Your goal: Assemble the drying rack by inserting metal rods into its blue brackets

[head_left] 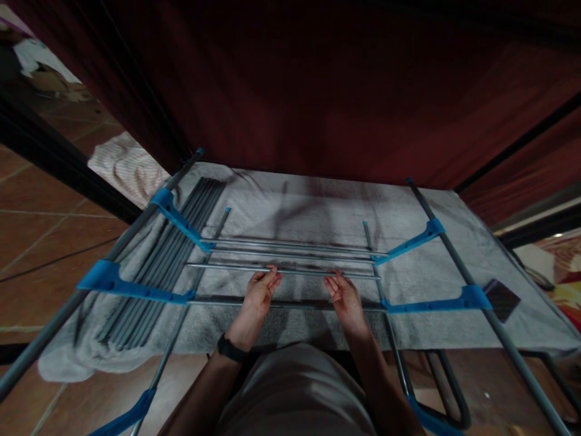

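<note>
A thin grey metal rod (299, 272) lies crosswise between my two hands. My left hand (261, 289) pinches it left of its middle, thumb and fingers closed. Toward its right end, my right hand (344, 295) grips it in a similar pinch. Around them stands a frame of grey tubes with blue plastic brackets (136, 287) on the left and matching blue brackets (431, 301) on the right. Crossbars (295, 252) join the brackets just beyond the held rod, and another crossbar (308, 306) runs nearer to me, under my wrists.
Several loose grey tubes (167, 260) lie side by side at the left on a table covered with a grey cloth (308, 206). A dark phone-like object (502, 300) rests at the right. Behind hangs a dark red curtain (318, 91). A striped cloth (129, 166) is at far left.
</note>
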Motion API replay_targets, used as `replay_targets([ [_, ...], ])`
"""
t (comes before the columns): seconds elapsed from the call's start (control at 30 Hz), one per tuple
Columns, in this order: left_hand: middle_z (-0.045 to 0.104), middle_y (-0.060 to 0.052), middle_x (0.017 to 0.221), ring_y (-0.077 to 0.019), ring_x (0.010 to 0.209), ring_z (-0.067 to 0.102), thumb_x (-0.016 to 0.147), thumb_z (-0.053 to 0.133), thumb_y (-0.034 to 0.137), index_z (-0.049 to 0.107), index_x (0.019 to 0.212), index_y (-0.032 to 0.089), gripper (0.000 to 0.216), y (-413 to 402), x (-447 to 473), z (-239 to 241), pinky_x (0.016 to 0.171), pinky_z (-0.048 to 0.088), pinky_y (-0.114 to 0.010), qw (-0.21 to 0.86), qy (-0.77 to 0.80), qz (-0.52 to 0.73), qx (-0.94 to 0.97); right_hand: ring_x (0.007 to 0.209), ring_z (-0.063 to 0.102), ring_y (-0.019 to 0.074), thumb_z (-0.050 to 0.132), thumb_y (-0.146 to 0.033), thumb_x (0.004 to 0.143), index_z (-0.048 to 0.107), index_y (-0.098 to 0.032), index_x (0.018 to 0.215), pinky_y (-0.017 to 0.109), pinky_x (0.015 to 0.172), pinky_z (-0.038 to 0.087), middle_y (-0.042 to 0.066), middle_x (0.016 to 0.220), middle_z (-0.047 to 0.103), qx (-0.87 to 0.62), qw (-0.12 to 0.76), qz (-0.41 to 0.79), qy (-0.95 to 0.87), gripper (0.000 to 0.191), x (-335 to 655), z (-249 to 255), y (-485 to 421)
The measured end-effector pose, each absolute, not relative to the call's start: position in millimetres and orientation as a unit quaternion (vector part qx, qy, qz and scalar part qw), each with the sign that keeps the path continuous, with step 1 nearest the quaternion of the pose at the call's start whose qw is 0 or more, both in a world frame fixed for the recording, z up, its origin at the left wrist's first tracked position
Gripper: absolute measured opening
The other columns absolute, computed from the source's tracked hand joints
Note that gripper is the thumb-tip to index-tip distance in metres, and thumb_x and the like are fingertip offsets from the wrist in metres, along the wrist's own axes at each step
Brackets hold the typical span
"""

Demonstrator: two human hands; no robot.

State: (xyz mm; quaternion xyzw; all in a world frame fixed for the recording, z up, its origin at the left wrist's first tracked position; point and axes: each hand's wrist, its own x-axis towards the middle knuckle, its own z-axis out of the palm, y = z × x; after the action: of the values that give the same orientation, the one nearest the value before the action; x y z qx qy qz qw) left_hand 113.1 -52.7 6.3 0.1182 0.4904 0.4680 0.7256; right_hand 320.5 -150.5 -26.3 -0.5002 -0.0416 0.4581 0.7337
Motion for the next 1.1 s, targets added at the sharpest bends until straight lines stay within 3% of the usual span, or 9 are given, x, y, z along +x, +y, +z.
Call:
replay_targets([
  [0.37, 0.069, 0.002, 0.063, -0.0119, 0.062, 0.069, 0.063, 0.101, 0.020, 0.062, 0.067, 0.018, 0.039, -49.6, 112.0, 5.7, 0.069, 0.055, -0.024, 0.722, 0.496, 0.470, 0.105, 0.103, 0.073, 0.0183, 0.088, -0.043, 0.076, 0.069, -0.025, 0.089, 0.041, 0.112, 0.057, 0.001, 0.099, 0.075, -0.503, 0.750, 0.430, -0.008, 0.029, 335.7, -21.3, -157.1],
  [0.53, 0.070, 0.004, 0.066, -0.0093, 0.058, 0.064, 0.067, 0.098, 0.016, 0.066, 0.072, 0.019, 0.032, -48.9, 112.3, 7.5, 0.069, 0.054, -0.024, 0.714, 0.502, 0.478, 0.095, 0.105, 0.073, 0.0176, 0.085, -0.041, 0.080, 0.070, -0.025, 0.089, 0.039, 0.109, 0.058, 0.002, 0.103, 0.077, -0.498, 0.756, 0.424, -0.012, 0.024, 341.1, -20.3, -161.0],
  [0.73, 0.077, -0.001, 0.078, -0.0135, 0.068, 0.072, 0.076, 0.085, 0.006, 0.070, 0.076, 0.019, 0.020, -49.7, 109.4, 12.6, 0.080, 0.058, -0.028, 0.726, 0.487, 0.477, 0.095, 0.099, 0.073, 0.0169, 0.088, -0.041, 0.076, 0.068, -0.027, 0.086, 0.039, 0.107, 0.059, -0.001, 0.094, 0.076, -0.499, 0.767, 0.403, 0.014, 0.026, 348.7, -26.7, -161.9],
  [0.9, 0.079, -0.003, 0.082, -0.0158, 0.079, 0.077, 0.079, 0.077, -0.001, 0.070, 0.076, 0.018, 0.021, -47.1, 103.9, 12.8, 0.084, 0.062, -0.029, 0.729, 0.476, 0.482, 0.095, 0.101, 0.073, 0.0186, 0.086, -0.040, 0.078, 0.069, -0.026, 0.089, 0.042, 0.107, 0.059, 0.001, 0.097, 0.077, -0.499, 0.768, 0.401, -0.002, 0.025, 352.3, -25.9, -162.8],
  [1.1, 0.073, 0.001, 0.069, -0.0147, 0.068, 0.075, 0.079, 0.084, 0.004, 0.057, 0.064, 0.020, 0.035, -42.8, 101.9, 7.2, 0.080, 0.063, -0.029, 0.717, 0.495, 0.482, 0.088, 0.096, 0.074, 0.0163, 0.084, -0.038, 0.080, 0.073, -0.025, 0.093, 0.037, 0.103, 0.061, 0.000, 0.095, 0.076, -0.496, 0.772, 0.397, 0.005, 0.022, 360.3, -20.1, -166.5],
])
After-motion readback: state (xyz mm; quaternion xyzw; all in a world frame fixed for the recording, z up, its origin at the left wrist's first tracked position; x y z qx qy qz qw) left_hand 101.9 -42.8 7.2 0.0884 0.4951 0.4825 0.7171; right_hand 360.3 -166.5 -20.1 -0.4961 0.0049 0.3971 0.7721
